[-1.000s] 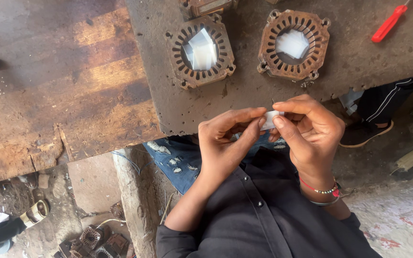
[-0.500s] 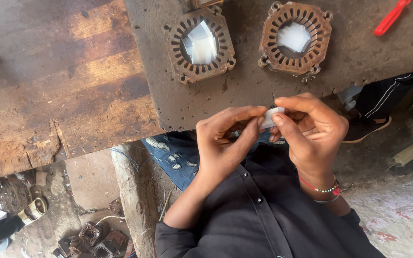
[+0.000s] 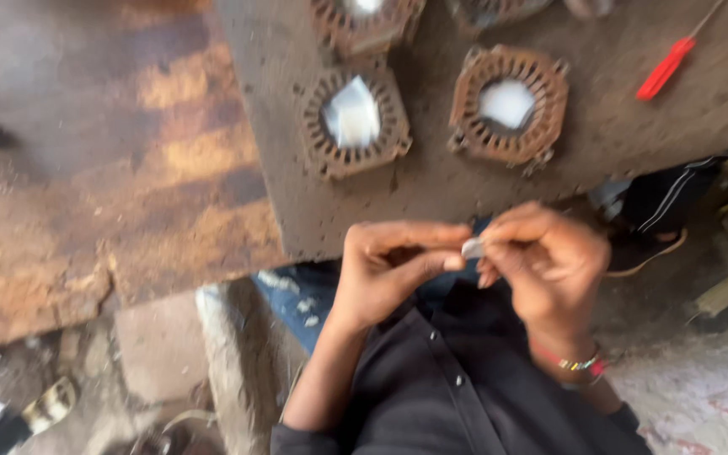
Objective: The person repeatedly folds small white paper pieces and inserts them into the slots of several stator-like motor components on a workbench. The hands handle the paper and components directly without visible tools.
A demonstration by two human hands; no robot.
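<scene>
1. Nearest the camera, the left hand (image 3: 389, 274) and right hand (image 3: 549, 265) meet in front of the person's dark shirt. The fingertips of both are pinched together on a small pale slip (image 3: 472, 248), seemingly insulation paper, held between them just below the bench edge.
2. The slip looks thin, light and easily creased. I judge it wants a gentle pinch at its ends, not a squeeze across the middle, which could buckle it.
3. A red-and-gold bangle (image 3: 579, 364) sits on the right wrist.
4. Beyond the hands, on the rusty metal bench top (image 3: 440, 190), lie two round slotted motor stators: the left stator (image 3: 353, 122) and the right stator (image 3: 509, 105), each with pale material in its bore. Both are well apart from the hands.
5. Farther off, a red-handled screwdriver (image 3: 667, 67) lies at the upper right.
6. Compared with half a second ago, the view has tilted up, bringing more stators in at the top edge; the two-handed pinch on the slip is unchanged.
</scene>
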